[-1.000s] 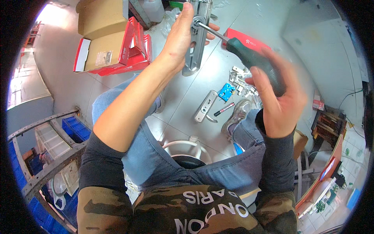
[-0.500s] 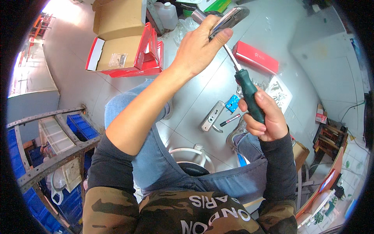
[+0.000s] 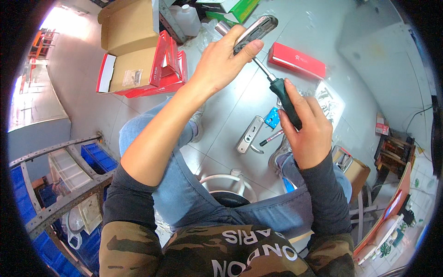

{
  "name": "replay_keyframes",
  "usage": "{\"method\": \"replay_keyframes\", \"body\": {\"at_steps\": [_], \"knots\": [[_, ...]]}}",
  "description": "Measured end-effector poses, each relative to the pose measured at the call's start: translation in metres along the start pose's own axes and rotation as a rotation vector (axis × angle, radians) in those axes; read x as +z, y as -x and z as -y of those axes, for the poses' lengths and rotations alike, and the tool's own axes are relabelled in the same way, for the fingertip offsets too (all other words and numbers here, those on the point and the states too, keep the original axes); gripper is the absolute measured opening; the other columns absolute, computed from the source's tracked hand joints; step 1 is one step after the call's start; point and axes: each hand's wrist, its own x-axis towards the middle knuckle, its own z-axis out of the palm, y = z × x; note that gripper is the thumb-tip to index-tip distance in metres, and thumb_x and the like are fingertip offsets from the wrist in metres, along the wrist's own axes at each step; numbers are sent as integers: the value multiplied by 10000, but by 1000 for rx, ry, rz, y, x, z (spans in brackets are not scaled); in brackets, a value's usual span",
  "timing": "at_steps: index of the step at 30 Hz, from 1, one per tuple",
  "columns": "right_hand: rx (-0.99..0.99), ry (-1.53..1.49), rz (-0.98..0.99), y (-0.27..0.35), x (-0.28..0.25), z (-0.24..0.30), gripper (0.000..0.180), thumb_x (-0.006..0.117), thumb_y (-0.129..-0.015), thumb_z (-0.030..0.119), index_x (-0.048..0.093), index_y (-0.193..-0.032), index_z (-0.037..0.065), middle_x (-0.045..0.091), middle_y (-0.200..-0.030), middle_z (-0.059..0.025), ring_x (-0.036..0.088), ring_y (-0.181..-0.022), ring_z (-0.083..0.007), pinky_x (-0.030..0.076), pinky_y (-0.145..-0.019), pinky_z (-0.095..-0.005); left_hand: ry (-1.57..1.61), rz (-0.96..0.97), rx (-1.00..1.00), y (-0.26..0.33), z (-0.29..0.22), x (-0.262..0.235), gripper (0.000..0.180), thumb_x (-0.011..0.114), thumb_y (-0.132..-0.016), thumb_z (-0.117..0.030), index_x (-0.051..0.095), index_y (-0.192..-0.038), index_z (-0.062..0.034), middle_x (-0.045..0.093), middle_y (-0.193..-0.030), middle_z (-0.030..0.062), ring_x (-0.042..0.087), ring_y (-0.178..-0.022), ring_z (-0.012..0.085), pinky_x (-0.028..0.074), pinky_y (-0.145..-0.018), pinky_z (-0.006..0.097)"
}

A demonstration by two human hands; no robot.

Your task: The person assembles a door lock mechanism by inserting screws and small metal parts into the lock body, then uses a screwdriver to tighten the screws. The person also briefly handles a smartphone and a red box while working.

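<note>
My left hand (image 3: 219, 62) is closed round a silver door handle (image 3: 262, 28), raised above the floor with its plate tilted nearly edge-on. From the right, my right hand (image 3: 308, 131) grips a screwdriver (image 3: 285, 98) by its dark green handle, back of the hand upward, index finger along it. The steel shaft runs up to the door handle's underside; its tip is hidden by my left thumb and the plate. On the floor below lie another silver door handle plate (image 3: 250, 133), a blue perforated piece (image 3: 272, 118) and a dark marker pen (image 3: 271, 138).
A closed red box (image 3: 296, 61) lies beyond my right hand, near a white tray (image 3: 340, 104) of small metal parts. At the far left an open box (image 3: 138, 60) holds a small clear bag (image 3: 132, 77). A metal rack (image 3: 60, 203) with blue bins stands close on my left.
My right hand has turned over on the screwdriver handle, from fingers wrapped underneath to back of the hand up. The door handle in my left hand appears slightly lower and further left.
</note>
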Motion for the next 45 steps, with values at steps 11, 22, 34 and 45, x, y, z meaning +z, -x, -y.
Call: {"method": "replay_keyframes", "body": {"at_steps": [11, 22, 34, 45], "knots": [[530, -843, 233, -12, -4, -10, 414, 596, -814, 231, 518, -1179, 54, 575, -733, -16, 500, -554, -101, 421, -495, -270, 11, -14, 41, 1, 3, 4, 457, 501, -819, -505, 510, -994, -83, 567, -653, 108, 578, -628, 248, 432, -589, 342], [-35, -174, -71, -7, 9, -1, 429, 646, -757, 193, 542, -1159, 86, 562, -809, -77, 551, -625, -180, 450, -565, -282, 157, -26, -37, 0, 0, 1, 255, 510, -863, -214, 505, -1050, -40, 574, -769, 46, 541, -630, 105, 473, -592, 246], [404, -1295, 326, -10, -7, -11, 405, 513, -860, 206, 429, -1218, 37, 557, -823, -118, 435, -436, -109, 363, -381, -233, 165, -62, 126, -2, -1, 2, 420, 623, -790, -289, 487, -1097, -36, 580, -810, 70, 551, -719, 119, 438, -638, 247], [10, -340, -10, -9, -5, -6, 466, 658, -729, 176, 534, -1164, 65, 582, -947, -106, 579, -765, -181, 454, -682, -270, 277, -36, 33, -1, -1, 1, 385, 590, -818, -260, 456, -1094, -27, 593, -906, 101, 586, -788, 140, 470, -668, 262]]}}
